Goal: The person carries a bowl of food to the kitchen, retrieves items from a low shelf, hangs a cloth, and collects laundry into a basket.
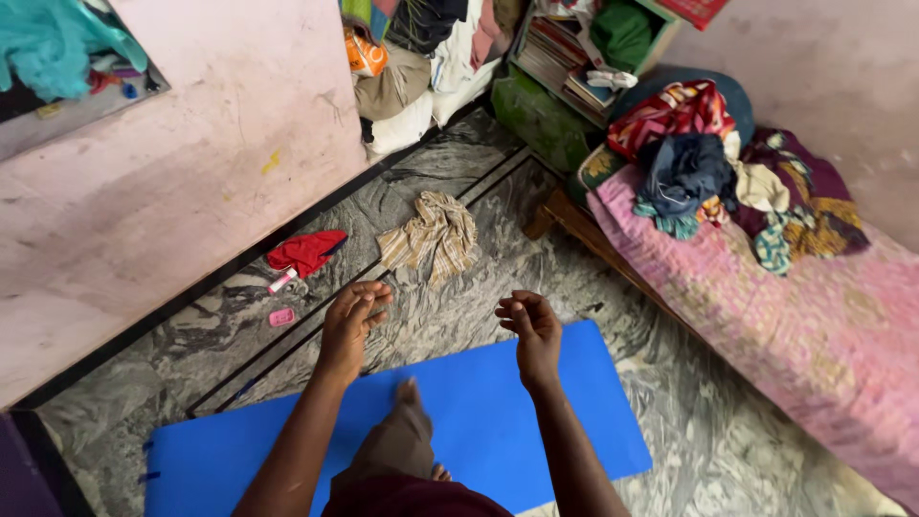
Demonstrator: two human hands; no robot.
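The striped cloth (pixel 430 236) lies crumpled on the marbled floor (pixel 498 239), just beyond the far edge of the blue mat (pixel 536 402). It looks light, soft and limp, likely to sag wherever it is lifted, so a pinch at an edge or corner would suit. It is beige with brown stripes, bunched in folds. Both hands hover over the mat's far edge holding nothing: left hand (pixel 352 321) loosely open, right hand (pixel 529 325) half curled

A home bedroom: a quilted bed (pixel 795 316) piled with clothes (pixel 708 163), marble floor (pixel 459 278).
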